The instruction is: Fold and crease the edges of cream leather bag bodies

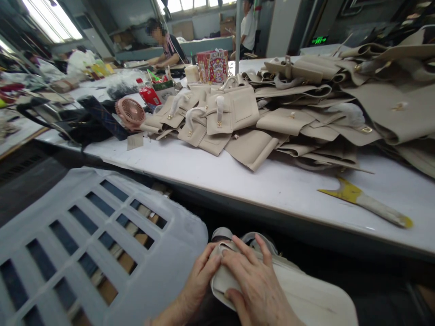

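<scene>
A pale beige handbag [316,290] lies tilted at the bottom of the view, below the table's front edge. Its curved handles [222,233] look wrapped in light film and stick out past my fingers. My left hand [200,276] grips the bag's left end, with thumb and fingers bent around the edge. Across the same end lies my right hand [251,280], its fingers over the top and its thumb pressed on the near edge. The two hands touch, and they hide the part of the bag between them.
A white table [163,167] bears a heap of beige bag pieces [238,108], a pink fan [130,113], a red can [149,95] and a yellow-and-white pointed tool [367,201]. A slotted grey plastic chair [163,258] stands left. Co-workers [170,47] sit beyond.
</scene>
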